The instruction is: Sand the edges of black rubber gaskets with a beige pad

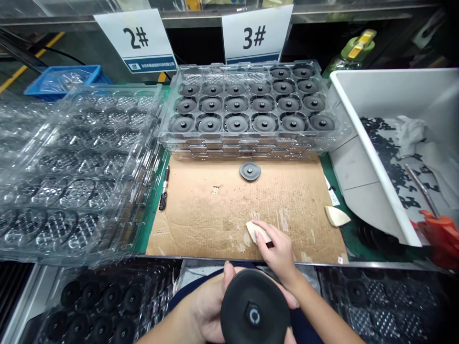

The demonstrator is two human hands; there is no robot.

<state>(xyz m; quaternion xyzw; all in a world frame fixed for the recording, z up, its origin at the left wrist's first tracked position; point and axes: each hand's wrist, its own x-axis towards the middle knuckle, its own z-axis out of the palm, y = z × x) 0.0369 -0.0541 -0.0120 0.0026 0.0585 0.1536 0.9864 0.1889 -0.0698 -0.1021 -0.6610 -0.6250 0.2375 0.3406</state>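
My left hand grips a round black disc with a small raised centre, close to the camera at the bottom middle. My right hand pinches a pale, pointed pad that rests on the cardboard sheet. A similar black disc lies alone on the cardboard, in front of the stacked clear trays. The top tray holds several black discs in its pockets, with some back-left pockets empty. Another pale pad lies at the cardboard's right edge.
Empty clear trays stand at left, beside a black pen. A white bin with small black parts and an orange-handled tool is at right. Trays with black discs sit below the table edge.
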